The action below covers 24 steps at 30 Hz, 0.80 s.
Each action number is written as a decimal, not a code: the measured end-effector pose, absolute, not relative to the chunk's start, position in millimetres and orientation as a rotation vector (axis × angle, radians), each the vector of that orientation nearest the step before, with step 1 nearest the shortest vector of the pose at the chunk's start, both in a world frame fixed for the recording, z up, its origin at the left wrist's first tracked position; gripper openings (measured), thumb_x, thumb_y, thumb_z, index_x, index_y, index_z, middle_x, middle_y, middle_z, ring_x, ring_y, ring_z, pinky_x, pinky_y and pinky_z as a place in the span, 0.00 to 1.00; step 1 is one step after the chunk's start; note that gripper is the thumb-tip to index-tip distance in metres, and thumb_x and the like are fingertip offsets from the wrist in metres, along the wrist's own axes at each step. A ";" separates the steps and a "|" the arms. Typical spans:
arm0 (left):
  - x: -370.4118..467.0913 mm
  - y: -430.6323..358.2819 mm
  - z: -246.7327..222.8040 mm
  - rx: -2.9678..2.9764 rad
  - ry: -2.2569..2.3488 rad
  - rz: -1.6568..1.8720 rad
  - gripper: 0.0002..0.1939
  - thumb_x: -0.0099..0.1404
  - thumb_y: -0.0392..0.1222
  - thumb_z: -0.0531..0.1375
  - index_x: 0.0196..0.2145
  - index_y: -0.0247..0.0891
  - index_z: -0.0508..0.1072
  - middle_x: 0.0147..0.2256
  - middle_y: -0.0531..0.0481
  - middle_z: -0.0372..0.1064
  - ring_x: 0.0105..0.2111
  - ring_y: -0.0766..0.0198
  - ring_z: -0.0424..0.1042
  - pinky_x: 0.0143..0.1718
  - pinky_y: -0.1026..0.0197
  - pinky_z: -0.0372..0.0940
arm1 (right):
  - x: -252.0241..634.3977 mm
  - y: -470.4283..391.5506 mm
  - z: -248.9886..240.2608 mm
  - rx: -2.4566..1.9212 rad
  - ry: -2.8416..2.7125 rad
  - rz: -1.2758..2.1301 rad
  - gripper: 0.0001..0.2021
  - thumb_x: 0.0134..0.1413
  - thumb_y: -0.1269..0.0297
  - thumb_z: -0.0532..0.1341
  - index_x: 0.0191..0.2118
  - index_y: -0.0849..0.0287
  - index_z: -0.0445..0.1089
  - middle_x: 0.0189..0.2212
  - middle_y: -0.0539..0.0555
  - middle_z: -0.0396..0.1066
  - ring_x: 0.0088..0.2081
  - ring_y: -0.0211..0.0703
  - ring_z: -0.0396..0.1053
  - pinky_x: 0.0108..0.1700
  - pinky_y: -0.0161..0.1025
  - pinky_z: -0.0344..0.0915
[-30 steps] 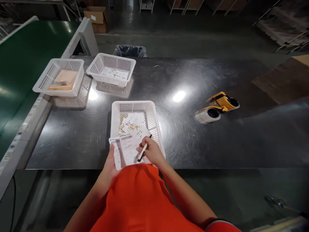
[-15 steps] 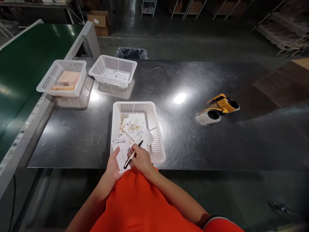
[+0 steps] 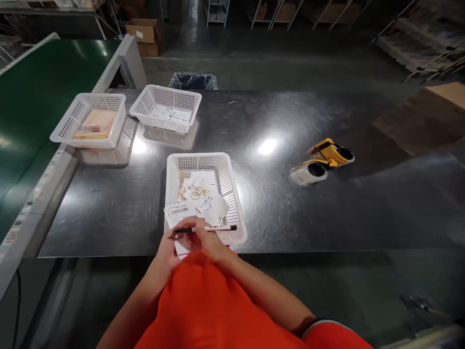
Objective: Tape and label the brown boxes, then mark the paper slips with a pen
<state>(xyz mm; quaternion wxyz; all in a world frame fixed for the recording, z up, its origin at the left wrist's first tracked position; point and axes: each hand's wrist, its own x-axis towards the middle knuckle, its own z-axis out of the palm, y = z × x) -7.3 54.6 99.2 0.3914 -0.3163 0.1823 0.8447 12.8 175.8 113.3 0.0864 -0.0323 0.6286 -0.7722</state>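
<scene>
My left hand [image 3: 167, 251] grips printed paper slips [image 3: 178, 212] with a barcode near the top, held low over the front edge of a white plastic basket [image 3: 237, 213]. My right hand [image 3: 207, 238] holds a pen [image 3: 218, 228] with a white barrel and black ends, lying almost level across the fingers. Its fingers reach over the slips and touch them beside my left hand, covering their middle. Inside the basket are more white slips [image 3: 216, 203] and several yellow rubber bands [image 3: 198, 192].
On the metal table [image 3: 290, 218], a basket of slips [image 3: 165, 99] and a basket with peach-coloured packs [image 3: 87, 99] stand at the back left. A yellow and white device [image 3: 323, 162] lies to the right. A green conveyor [image 3: 54, 72] runs along the left; a lined bin [image 3: 192, 81] stands behind.
My right hand has moved left over the slips toward my left hand. The pen has swung from a steep slant to nearly level. The whole view has shifted slightly.
</scene>
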 end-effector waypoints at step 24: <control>-4.7 53.5 101.7 -0.923 0.424 2.118 0.23 0.69 0.46 0.51 0.56 0.29 0.66 0.38 0.39 0.77 0.44 0.50 0.76 0.52 0.48 0.67 | 18.9 158.8 99.4 0.114 2.467 -2.052 0.20 0.51 0.62 0.56 0.16 0.55 0.44 0.13 0.43 0.47 0.18 0.33 0.48 0.27 0.37 0.53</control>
